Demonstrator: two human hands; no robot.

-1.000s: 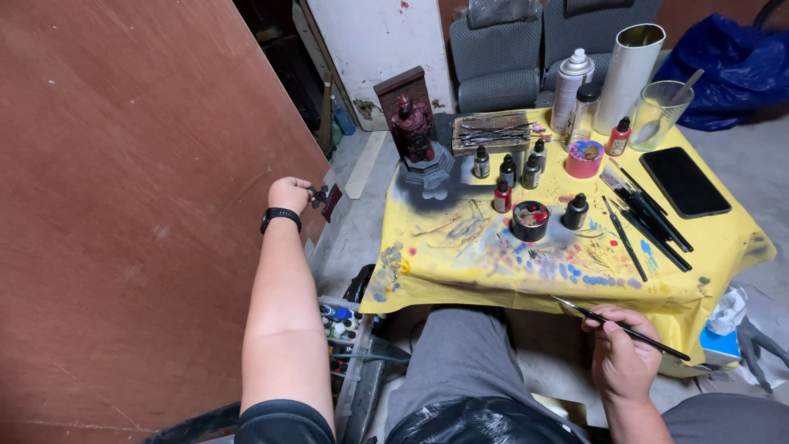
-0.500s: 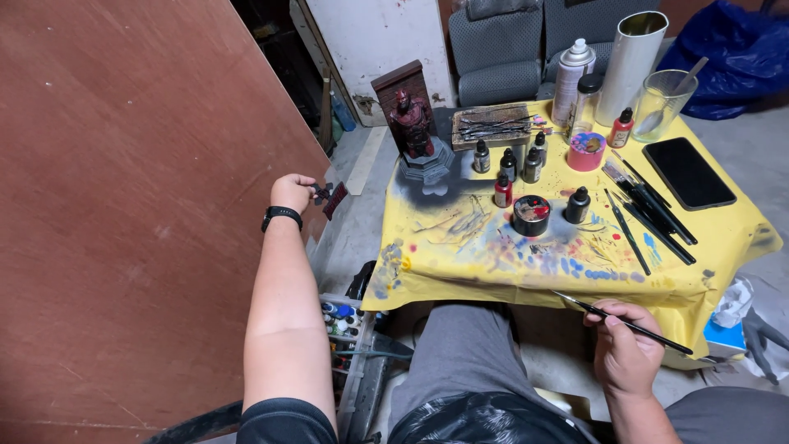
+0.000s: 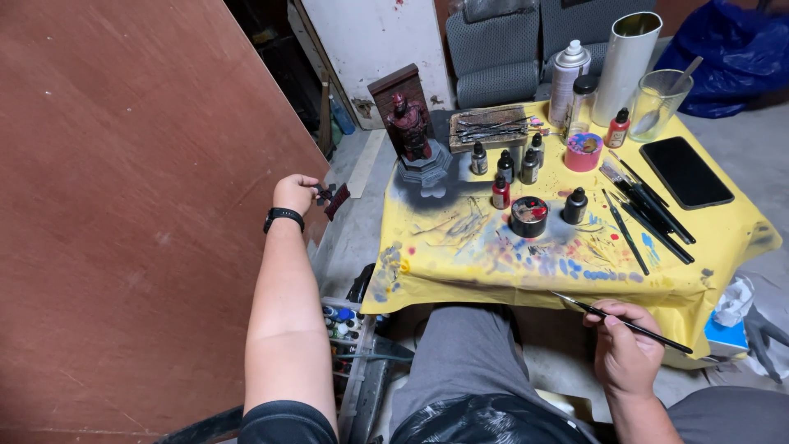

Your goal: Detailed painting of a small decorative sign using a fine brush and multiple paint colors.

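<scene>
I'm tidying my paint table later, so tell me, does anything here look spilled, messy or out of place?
Yes. The yellow tablecloth is streaked with blue, red and black paint, with a dark sprayed patch around the red figurine. The left hand holds a small dark red part out away from the table, and the right hand holds a thin brush.

- Seven small dropper bottles (image 3: 505, 167) clustered right of the red figure (image 3: 409, 125)
- One phone (image 3: 685, 172), far right of it
- One spray can (image 3: 568, 80)
- One glass (image 3: 657, 104)
- Two hands (image 3: 294, 193)
</scene>
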